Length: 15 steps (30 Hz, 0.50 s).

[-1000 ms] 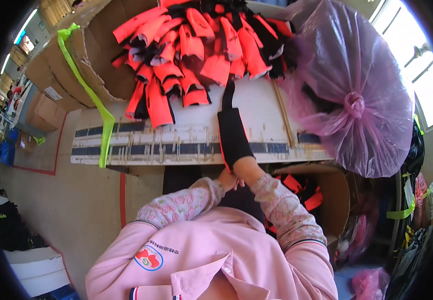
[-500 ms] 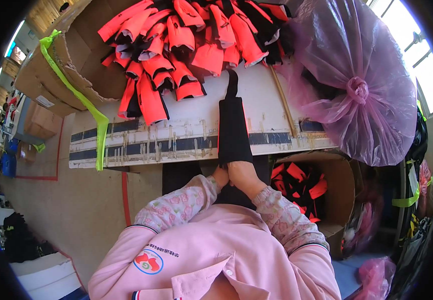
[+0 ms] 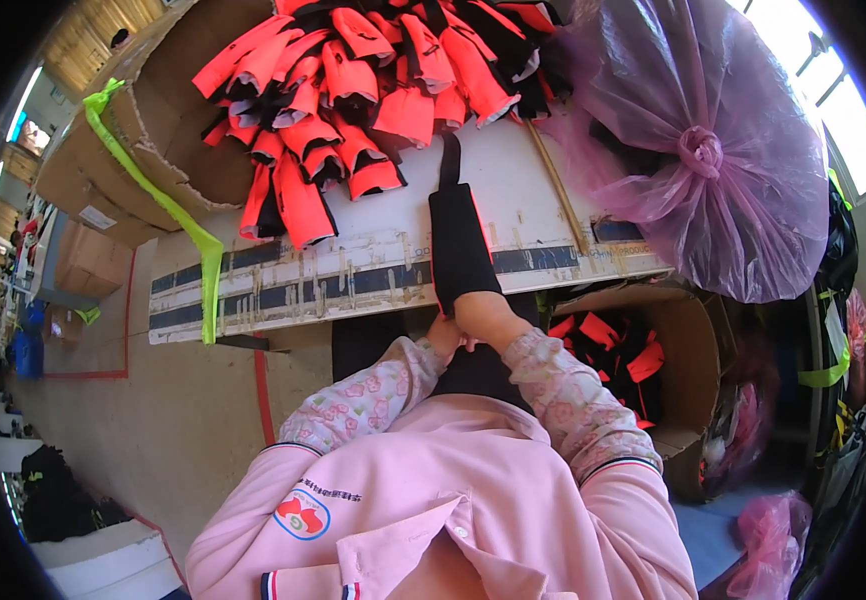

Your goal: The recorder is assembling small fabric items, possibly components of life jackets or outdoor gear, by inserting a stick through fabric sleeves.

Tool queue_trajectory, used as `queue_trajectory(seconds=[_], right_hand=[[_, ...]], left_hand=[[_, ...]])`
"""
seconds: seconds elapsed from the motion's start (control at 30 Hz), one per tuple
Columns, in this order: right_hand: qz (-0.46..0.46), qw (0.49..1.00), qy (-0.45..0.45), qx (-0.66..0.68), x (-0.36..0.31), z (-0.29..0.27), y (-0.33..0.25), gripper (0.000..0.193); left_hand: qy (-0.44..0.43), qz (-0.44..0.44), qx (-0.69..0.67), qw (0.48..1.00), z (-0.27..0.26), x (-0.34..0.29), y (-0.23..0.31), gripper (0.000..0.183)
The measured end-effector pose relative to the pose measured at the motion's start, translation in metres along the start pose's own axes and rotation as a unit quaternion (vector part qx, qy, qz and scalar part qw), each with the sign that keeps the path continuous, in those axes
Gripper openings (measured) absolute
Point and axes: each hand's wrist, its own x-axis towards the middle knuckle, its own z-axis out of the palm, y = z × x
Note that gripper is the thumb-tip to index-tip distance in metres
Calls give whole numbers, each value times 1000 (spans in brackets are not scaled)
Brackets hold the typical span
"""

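A long black fabric sleeve (image 3: 463, 240) with an orange edge and a black strap at its far end lies over the table's front edge. My right hand (image 3: 483, 312) is closed at the sleeve's near end, its fingers mostly hidden. Close against it on the left, my left hand (image 3: 445, 332) grips the same end, largely covered by the right hand and the sleeve. Farther back on the table is a heap of similar orange and black pieces (image 3: 353, 75), many with their ends facing me.
A cardboard box (image 3: 103, 190) with a lime-yellow strip (image 3: 158, 190) stands left of the heap. On the right are a thin wooden stick (image 3: 555, 187) and a knotted purple plastic bag (image 3: 723, 220). Below the table, another carton (image 3: 688, 390) holds orange and black pieces.
My view has shifted slightly. The sleeve's near end and my hands have moved a little toward the table, and the sleeve tilts more to the left.
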Motion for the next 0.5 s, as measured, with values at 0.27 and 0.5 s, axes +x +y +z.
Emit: queue_trajectory(seconds=[0.27, 0.5], right_hand=[[-159, 900, 266, 308, -70, -46, 30, 37], [-224, 904, 340, -132, -22, 4, 13, 70]], left_hand=[[4, -37, -103, 994, 0, -7, 20, 41], [104, -33, -121, 987, 1, 1, 10, 26]])
